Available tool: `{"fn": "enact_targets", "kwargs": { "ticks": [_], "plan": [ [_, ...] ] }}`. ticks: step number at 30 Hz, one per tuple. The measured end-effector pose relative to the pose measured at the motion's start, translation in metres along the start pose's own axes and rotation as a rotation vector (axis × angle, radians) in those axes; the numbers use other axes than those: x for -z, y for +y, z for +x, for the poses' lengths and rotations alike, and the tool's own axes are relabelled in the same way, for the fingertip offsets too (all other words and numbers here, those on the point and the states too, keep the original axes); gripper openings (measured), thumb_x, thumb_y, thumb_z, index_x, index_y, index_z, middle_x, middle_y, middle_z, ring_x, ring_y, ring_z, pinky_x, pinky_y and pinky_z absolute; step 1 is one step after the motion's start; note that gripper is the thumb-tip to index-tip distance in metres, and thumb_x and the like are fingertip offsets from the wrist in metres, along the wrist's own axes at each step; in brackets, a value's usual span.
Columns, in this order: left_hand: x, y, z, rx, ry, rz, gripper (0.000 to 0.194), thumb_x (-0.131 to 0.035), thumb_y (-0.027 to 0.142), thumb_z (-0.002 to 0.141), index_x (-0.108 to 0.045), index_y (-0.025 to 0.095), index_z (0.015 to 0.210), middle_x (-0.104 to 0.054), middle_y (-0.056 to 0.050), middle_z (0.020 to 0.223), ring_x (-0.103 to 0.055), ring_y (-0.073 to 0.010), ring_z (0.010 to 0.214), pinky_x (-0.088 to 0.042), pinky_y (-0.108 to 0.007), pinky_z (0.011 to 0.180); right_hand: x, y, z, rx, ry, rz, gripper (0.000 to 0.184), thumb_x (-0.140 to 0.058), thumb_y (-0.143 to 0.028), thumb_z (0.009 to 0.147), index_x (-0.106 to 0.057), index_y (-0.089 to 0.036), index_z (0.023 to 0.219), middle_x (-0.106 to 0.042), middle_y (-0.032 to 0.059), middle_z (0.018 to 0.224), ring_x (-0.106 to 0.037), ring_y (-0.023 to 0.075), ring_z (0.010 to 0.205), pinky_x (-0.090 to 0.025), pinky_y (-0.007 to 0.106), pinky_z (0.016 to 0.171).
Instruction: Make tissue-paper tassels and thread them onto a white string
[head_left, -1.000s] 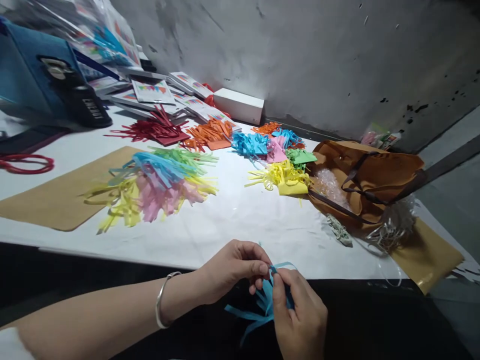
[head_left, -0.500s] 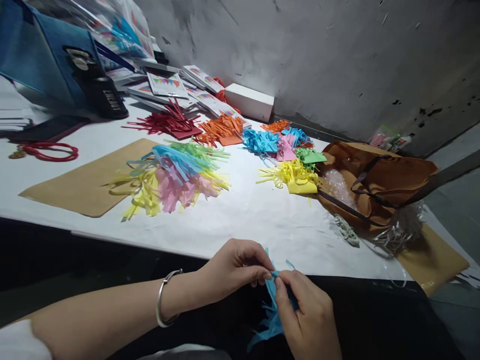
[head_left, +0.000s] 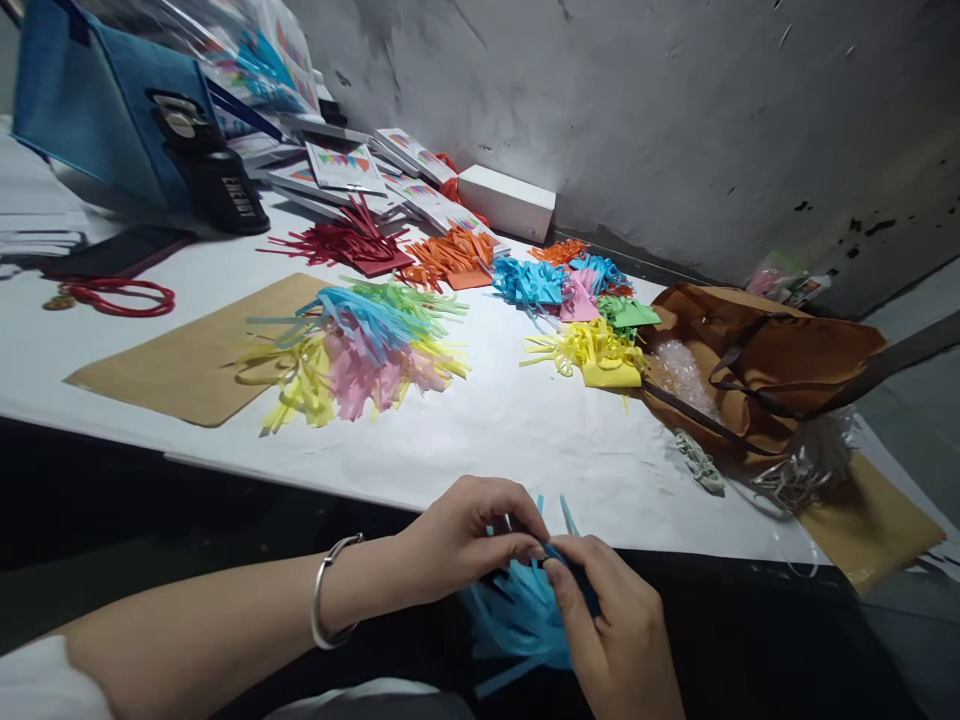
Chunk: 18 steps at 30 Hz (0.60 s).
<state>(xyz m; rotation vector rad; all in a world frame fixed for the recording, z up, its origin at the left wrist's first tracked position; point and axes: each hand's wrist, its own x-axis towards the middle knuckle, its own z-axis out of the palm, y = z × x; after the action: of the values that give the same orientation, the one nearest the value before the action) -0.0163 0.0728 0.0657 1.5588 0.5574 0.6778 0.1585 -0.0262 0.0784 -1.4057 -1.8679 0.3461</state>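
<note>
We're pinching blue paper fringe at the front edge of the white table!

Left hand and right hand both have thumb and forefinger clamped on its top, strips hanging below the table's edge; on the table's left, pastel fringes, and on its right, a brown bag.

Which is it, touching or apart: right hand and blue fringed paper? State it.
Touching. The head view shows the right hand pinching the blue fringed paper between thumb and forefinger.
</note>
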Motion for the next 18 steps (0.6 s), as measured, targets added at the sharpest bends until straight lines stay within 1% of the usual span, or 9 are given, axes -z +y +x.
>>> {"fn": "enact_targets", "kwargs": {
  "ticks": [3,6,8,10,11,13,15,16,18],
  "plan": [
    [0.000,0.001,0.000,0.002,-0.003,0.015,0.013,-0.071,0.029,0.082,-0.072,0.015,0.081,-0.067,-0.004,0.073,-0.063,-0.0127,0.061,-0.051,-0.020,0.057,0.000,0.002,-0.003,0.000,0.003,0.006,0.016,-0.048,-0.021,0.099,-0.064,-0.021,0.099,-0.067,0.0019,0.081,-0.066,0.0134,0.071,-0.050,0.021,0.065],
    [-0.001,0.001,0.000,0.080,-0.047,-0.086,0.019,-0.072,0.033,0.080,-0.073,0.015,0.088,-0.068,-0.004,0.075,-0.062,-0.0129,0.059,-0.052,-0.021,0.055,-0.003,0.005,-0.005,0.021,0.033,-0.052,0.016,-0.048,-0.016,0.098,-0.062,-0.020,0.091,-0.063,0.0004,0.074,-0.063,0.0118,0.065,-0.048,0.021,0.062],
    [0.000,0.000,0.000,0.146,-0.086,-0.160,0.024,-0.070,0.037,0.083,-0.072,0.015,0.092,-0.068,-0.004,0.074,-0.064,-0.0142,0.060,-0.053,-0.022,0.057,-0.006,0.006,-0.006,0.012,0.051,-0.048,0.016,-0.048,-0.016,0.098,-0.063,-0.020,0.092,-0.064,0.0007,0.076,-0.064,0.0118,0.066,-0.048,0.021,0.063],
    [0.002,-0.002,-0.001,0.144,-0.106,-0.107,0.025,-0.063,0.039,0.089,-0.071,0.015,0.092,-0.068,-0.004,0.070,-0.065,-0.0148,0.061,-0.053,-0.022,0.058,-0.011,0.008,-0.006,-0.006,0.059,-0.011,0.014,-0.049,-0.021,0.099,-0.064,-0.021,0.100,-0.068,0.0021,0.083,-0.067,0.0132,0.073,-0.050,0.021,0.067],
    [0.003,-0.003,-0.001,0.101,-0.096,-0.021,0.024,-0.061,0.038,0.090,-0.070,0.015,0.090,-0.067,-0.004,0.070,-0.064,-0.0144,0.062,-0.052,-0.022,0.059,-0.015,0.009,-0.006,-0.009,0.061,0.003,0.015,-0.051,-0.025,0.100,-0.064,-0.021,0.105,-0.069,0.0032,0.087,-0.068,0.0144,0.077,-0.051,0.021,0.069],
    [0.006,-0.004,-0.004,-0.034,-0.056,0.195,0.019,-0.058,0.032,0.092,-0.069,0.016,0.089,-0.068,-0.004,0.073,-0.063,-0.0134,0.064,-0.050,-0.020,0.060,-0.023,0.011,-0.006,-0.010,0.081,-0.009,0.017,-0.052,-0.030,0.100,-0.063,-0.022,0.111,-0.070,0.0041,0.092,-0.069,0.0162,0.081,-0.051,0.023,0.071],
    [0.010,-0.003,-0.007,-0.171,-0.011,0.358,0.014,-0.055,0.024,0.092,-0.066,0.017,0.088,-0.068,-0.004,0.077,-0.061,-0.0126,0.066,-0.048,-0.019,0.061,-0.033,0.015,-0.005,0.018,0.104,-0.069,0.015,-0.050,-0.028,0.101,-0.063,-0.023,0.106,-0.069,0.0030,0.085,-0.067,0.0167,0.076,-0.049,0.025,0.068],
    [0.013,-0.002,-0.009,-0.219,0.012,0.403,0.013,-0.052,0.021,0.092,-0.064,0.017,0.088,-0.067,-0.004,0.077,-0.060,-0.0121,0.066,-0.047,-0.019,0.061,-0.039,0.016,-0.004,0.041,0.110,-0.097,0.015,-0.048,-0.025,0.101,-0.063,-0.023,0.102,-0.067,0.0022,0.081,-0.066,0.0166,0.072,-0.048,0.026,0.067],
    [0.019,0.001,-0.015,-0.257,0.057,0.449,0.014,-0.048,0.016,0.092,-0.061,0.017,0.086,-0.065,-0.003,0.076,-0.058,-0.0112,0.064,-0.046,-0.018,0.060,-0.051,0.018,0.000,0.092,0.121,-0.108,0.017,-0.046,-0.021,0.100,-0.062,-0.023,0.096,-0.065,0.0012,0.074,-0.064,0.0168,0.067,-0.048,0.027,0.065]
  ]
}}
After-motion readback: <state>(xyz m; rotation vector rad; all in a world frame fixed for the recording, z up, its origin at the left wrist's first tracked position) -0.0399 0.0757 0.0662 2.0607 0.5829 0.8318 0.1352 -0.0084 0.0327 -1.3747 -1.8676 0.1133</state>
